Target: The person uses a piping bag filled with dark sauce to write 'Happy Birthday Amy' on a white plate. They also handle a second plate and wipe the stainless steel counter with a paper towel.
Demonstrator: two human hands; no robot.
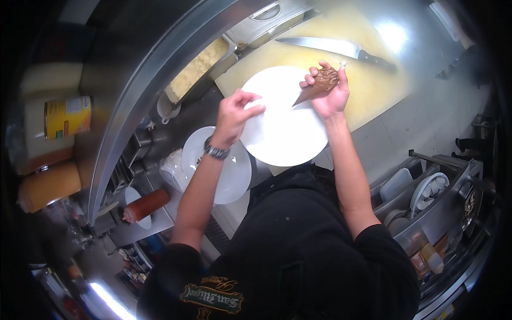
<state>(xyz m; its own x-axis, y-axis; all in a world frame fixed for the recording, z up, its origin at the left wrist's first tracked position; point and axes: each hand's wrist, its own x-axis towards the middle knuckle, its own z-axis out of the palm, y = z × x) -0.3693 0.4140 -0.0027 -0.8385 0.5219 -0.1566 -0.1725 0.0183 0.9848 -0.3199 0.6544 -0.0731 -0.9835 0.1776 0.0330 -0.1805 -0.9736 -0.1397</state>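
Observation:
My right hand (330, 92) holds a small piping bag filled with a brown mass (320, 82), its tip pointing down over a large round white plate (286, 140). Over the plate's left side, my left hand (240, 114) has thumb and forefinger pinched on a small white piece (254, 104), perhaps paper; against the white plate its outline is hard to see. The plate's white surface is overexposed, and no brown marks show on it. A yellowish cutting board (256, 76) lies under and behind the plate.
A chef's knife (324, 45) lies on the board. Left of the board are a steel pan of pale crumbly food (200, 66) and a white cup (166, 108). Nearer stand a white bowl (236, 176) and a red sauce bottle (148, 205). A yellow can (68, 117) is on the shelf.

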